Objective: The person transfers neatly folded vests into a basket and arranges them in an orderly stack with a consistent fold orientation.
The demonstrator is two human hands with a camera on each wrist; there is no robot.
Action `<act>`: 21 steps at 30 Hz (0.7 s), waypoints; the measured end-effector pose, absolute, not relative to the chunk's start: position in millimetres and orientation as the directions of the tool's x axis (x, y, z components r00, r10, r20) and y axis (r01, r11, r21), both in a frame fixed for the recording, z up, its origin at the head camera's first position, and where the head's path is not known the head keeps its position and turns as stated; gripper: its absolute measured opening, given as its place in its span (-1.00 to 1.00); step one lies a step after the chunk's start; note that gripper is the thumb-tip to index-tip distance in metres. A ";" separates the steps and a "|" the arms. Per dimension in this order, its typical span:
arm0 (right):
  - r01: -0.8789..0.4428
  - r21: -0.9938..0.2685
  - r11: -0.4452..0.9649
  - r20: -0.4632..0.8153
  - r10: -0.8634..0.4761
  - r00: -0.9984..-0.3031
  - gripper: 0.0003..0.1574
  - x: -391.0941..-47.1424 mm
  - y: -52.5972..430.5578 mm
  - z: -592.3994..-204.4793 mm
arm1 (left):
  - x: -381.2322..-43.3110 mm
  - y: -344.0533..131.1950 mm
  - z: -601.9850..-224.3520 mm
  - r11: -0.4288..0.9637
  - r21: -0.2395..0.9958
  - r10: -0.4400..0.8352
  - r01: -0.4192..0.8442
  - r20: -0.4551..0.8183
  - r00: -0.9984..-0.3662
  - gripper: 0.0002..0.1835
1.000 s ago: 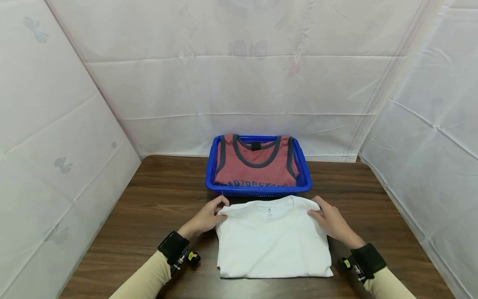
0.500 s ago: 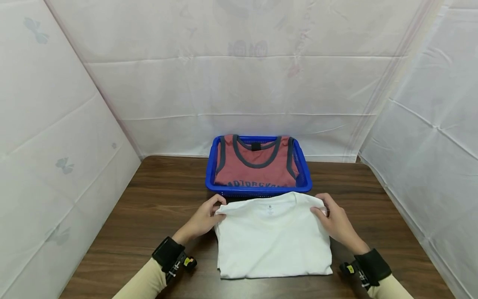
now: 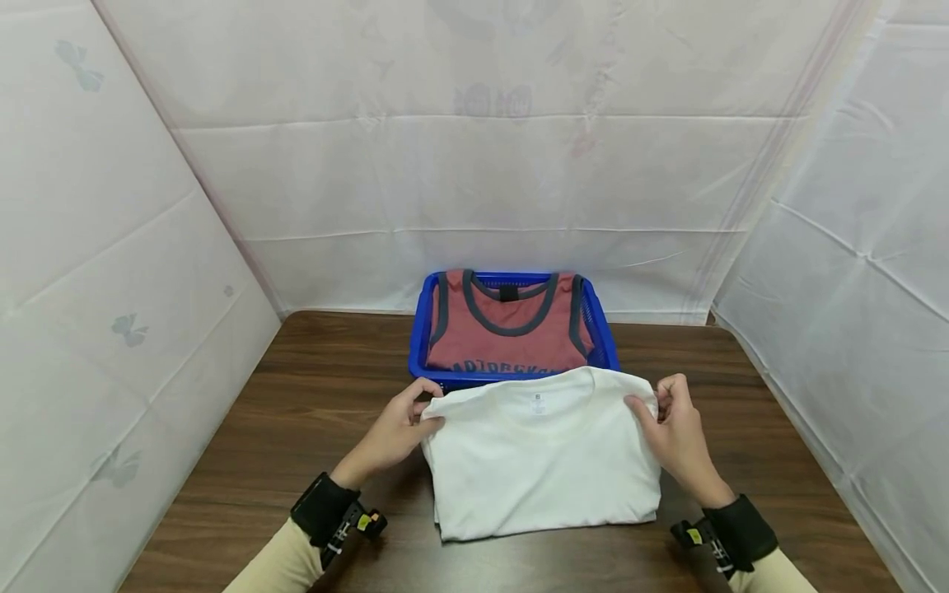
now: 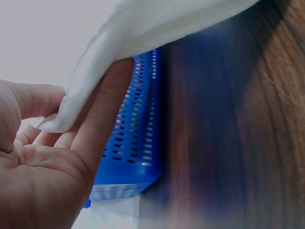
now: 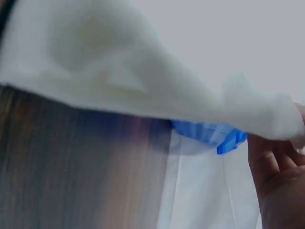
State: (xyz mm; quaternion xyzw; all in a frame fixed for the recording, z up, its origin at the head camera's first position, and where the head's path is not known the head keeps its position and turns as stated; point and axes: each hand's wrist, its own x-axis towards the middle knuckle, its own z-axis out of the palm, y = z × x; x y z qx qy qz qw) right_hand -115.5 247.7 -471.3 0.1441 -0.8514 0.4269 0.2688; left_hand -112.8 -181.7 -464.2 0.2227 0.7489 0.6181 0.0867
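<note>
A folded white T-shirt (image 3: 544,461) with a small neck label is held at its two upper corners in front of the basket. My left hand (image 3: 393,428) pinches the left corner between thumb and fingers; in the left wrist view the cloth (image 4: 86,90) runs between them. At the right corner my right hand (image 3: 678,432) pinches the shirt the same way, partly cut off in the right wrist view. The shirt's collar edge rises in front of the near rim of the blue basket (image 3: 418,329). Inside the basket lies a folded red tank top (image 3: 511,329) with grey trim.
The basket stands on a brown wooden table (image 3: 334,371) near its back edge. White cloth walls (image 3: 482,181) enclose the table at the back and both sides. A black strap with a small camera sits on each wrist.
Both hands have lifted the white T-shirt and moved it a little away from me, so its upper edge now overlaps the basket's near rim. The basket and tank top have stayed put.
</note>
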 end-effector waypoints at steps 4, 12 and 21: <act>-0.547 -0.584 0.600 0.671 -0.023 -0.741 -0.53 -116.3 245.6 -467.2 | -111.7 -181.4 -456.3 0.127 0.965 0.411 0.229 0.159 -0.898 -0.68; -0.641 -0.520 0.565 0.753 -0.051 -0.656 -0.71 -116.7 242.9 -458.6 | -110.3 -179.0 -445.1 0.131 0.950 0.305 0.283 0.233 -0.924 -0.52; -0.644 -0.510 0.570 0.721 -0.126 -0.682 -0.55 -115.5 239.7 -449.8 | -108.6 -174.7 -436.9 0.205 0.881 0.187 0.426 0.392 -0.901 -0.79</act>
